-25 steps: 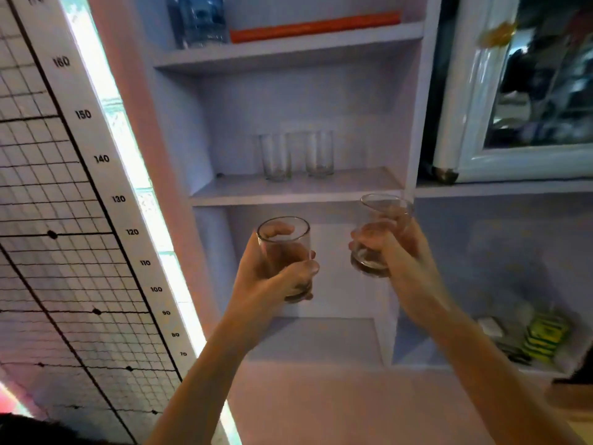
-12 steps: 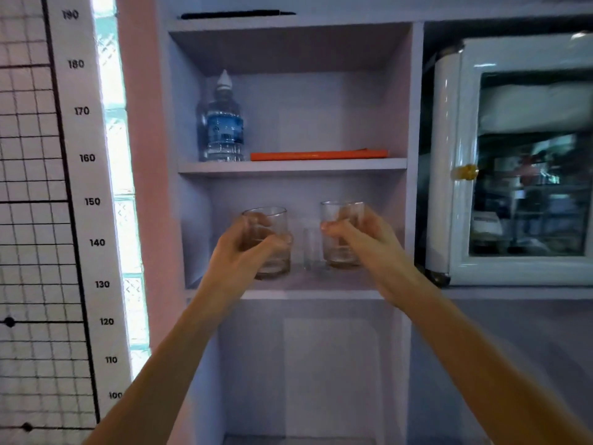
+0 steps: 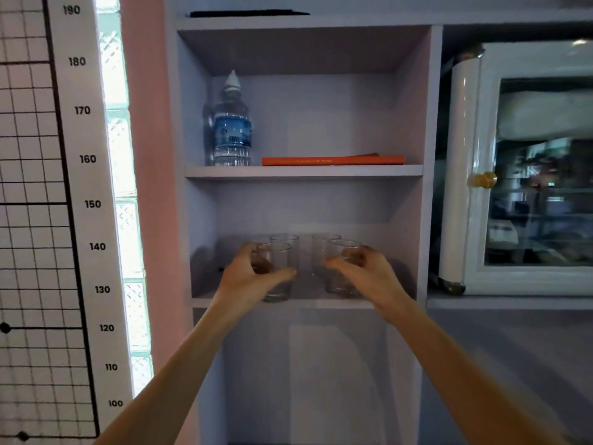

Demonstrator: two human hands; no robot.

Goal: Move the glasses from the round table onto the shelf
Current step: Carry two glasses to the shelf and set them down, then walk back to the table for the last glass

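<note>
Each of my hands grips a clear tumbler inside the middle compartment of a pale shelf unit. My left hand [image 3: 248, 276] is wrapped around the left glass [image 3: 278, 274], whose base rests on the shelf board [image 3: 308, 302] near its front edge. My right hand [image 3: 362, 273] holds the right glass [image 3: 340, 271], also down on the board. Behind them stand two more clear glasses: one at the back left [image 3: 285, 242], one at the back right [image 3: 322, 244]. The round table is out of view.
One shelf up stand a water bottle [image 3: 231, 126] and a flat orange book [image 3: 332, 160]. A white glass-door cabinet [image 3: 519, 168] sits to the right. A height chart [image 3: 57, 203] and a glass-block strip cover the wall at left.
Both hands rose from below the shelf and carried the two glasses forward into the middle compartment, setting them down in front of the two glasses standing there. The view tilted upward.
</note>
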